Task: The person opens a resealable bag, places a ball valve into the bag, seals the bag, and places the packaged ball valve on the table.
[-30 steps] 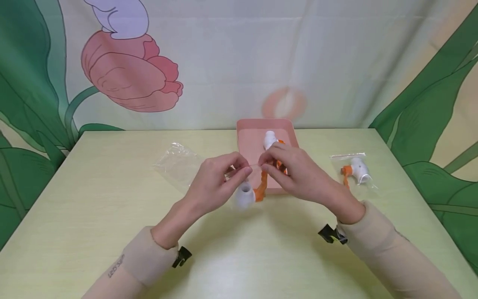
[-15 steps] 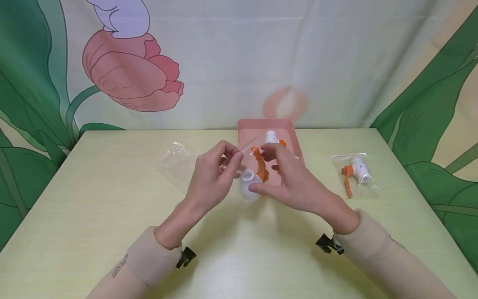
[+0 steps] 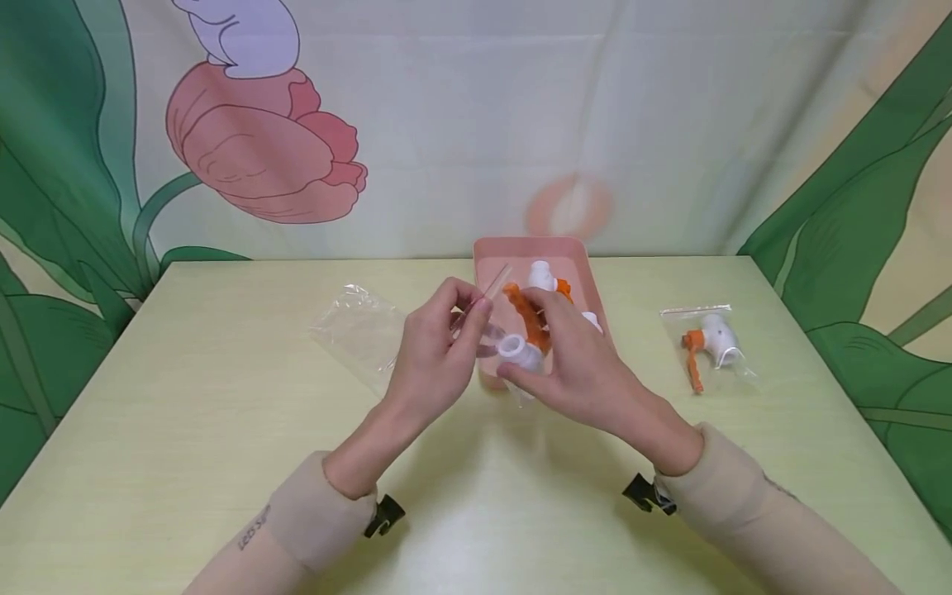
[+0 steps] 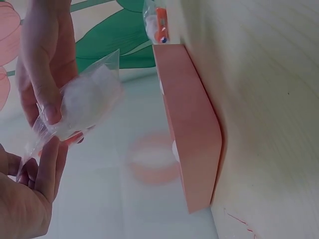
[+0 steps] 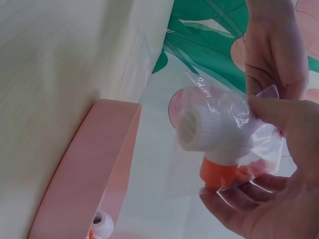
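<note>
In the head view, a white plastic valve (image 3: 524,355) with an orange handle (image 3: 525,316) is held up over the front of the pink tray. A clear zip bag (image 3: 499,282) surrounds it, seen closely in the right wrist view around the white body (image 5: 222,132) and orange collar (image 5: 218,172). My left hand (image 3: 439,347) pinches the bag near its top edge between thumb and fingers. My right hand (image 3: 580,359) holds the valve through the plastic, thumb on the white body and fingers by the orange part.
The pink tray (image 3: 494,252) stands at the back middle, with white-and-orange valves (image 3: 540,274) inside. To its left lies a flat clear bag (image 3: 353,330). Another bagged valve (image 3: 717,340) lies at the right. A printed curtain (image 3: 446,124) hangs behind the table.
Both hands were at the bag's top edge. The right hand has let go there and moved down to the valve, which now sits tilted in its grip. The left hand keeps its pinch.
</note>
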Demonstrator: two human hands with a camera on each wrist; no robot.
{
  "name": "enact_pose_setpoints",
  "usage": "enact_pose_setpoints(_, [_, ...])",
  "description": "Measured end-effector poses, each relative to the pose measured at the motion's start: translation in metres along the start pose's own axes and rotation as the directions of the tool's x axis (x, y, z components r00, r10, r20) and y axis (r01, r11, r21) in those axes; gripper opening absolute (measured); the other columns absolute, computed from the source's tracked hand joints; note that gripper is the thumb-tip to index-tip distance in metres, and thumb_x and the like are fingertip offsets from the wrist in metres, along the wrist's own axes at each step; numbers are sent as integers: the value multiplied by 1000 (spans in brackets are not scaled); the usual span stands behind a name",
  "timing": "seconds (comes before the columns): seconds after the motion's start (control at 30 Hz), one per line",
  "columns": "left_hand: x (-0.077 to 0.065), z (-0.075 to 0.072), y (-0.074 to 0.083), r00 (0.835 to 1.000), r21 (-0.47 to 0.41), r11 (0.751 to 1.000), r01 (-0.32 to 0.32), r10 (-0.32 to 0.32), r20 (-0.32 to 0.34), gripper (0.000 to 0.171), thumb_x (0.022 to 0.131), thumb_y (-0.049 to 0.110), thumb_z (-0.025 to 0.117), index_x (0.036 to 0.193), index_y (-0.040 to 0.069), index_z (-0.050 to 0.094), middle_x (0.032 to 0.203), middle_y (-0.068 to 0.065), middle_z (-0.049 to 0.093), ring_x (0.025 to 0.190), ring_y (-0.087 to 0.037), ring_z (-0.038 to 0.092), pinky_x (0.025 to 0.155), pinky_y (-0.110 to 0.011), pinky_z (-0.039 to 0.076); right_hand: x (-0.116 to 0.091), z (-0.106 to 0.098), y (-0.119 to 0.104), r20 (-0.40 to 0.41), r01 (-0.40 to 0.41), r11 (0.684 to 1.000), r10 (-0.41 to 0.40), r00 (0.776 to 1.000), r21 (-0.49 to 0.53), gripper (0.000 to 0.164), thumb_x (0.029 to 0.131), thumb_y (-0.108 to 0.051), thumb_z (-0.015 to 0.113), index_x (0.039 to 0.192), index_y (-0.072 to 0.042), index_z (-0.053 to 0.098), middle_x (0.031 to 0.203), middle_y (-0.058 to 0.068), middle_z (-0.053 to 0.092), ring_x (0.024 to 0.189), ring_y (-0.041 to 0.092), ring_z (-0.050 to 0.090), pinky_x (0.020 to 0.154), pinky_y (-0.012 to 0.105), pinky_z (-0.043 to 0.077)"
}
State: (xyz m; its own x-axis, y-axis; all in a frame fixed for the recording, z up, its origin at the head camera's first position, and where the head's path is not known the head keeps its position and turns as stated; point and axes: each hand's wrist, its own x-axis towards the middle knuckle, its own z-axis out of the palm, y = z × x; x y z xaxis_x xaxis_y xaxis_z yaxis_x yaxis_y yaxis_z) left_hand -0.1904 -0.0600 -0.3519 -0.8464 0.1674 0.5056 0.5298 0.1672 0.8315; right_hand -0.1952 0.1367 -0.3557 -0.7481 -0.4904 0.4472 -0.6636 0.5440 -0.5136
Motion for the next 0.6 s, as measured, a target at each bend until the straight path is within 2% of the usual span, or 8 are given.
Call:
enact_pose_setpoints(0.07, [0, 1, 0, 1000, 6, 1000, -6, 6, 1, 5, 104, 1, 58, 106, -4, 58, 92, -13, 61, 80, -24, 67, 69, -40, 61, -1, 0, 0, -10, 4, 1000, -4, 1000, 1, 74, 85, -21, 85, 141, 5, 44, 123, 11, 57, 103, 22, 55, 84, 35, 52])
enact_pose_setpoints(0.27, [0, 3, -2, 1000, 42, 999, -31, 31, 4, 7, 103, 3, 60, 106, -3, 60, 93, -13, 62, 82, -22, 65, 80, -33, 59, -2, -3, 0, -32, -8, 1000, 8, 999, -9, 70, 83, -20, 85, 138, 3, 47, 122, 10, 58, 101, 21, 55, 82, 35, 54])
enact_pose_setpoints(0.5, [2, 3, -2, 999, 5, 1000, 16, -17, 37, 10, 104, 7, 61, 106, -2, 62, 95, -12, 64, 80, -24, 67, 69, -34, 61, -5, -9, 1, -62, -41, 999, 41, 997, -6, 65, 82, -19, 81, 135, 1, 49, 121, 9, 58, 98, 21, 57, 80, 37, 55])
enact_pose_setpoints(0.6, [2, 1, -1, 996, 35, 998, 55, -57, 70, 15, 105, 13, 60, 110, 0, 64, 95, -10, 65, 81, -26, 69, 70, -32, 61, -8, -11, 4, -66, -69, 998, 68, 995, -7, 64, 82, -18, 80, 135, 0, 49, 123, 10, 59, 99, 23, 59, 82, 39, 55])
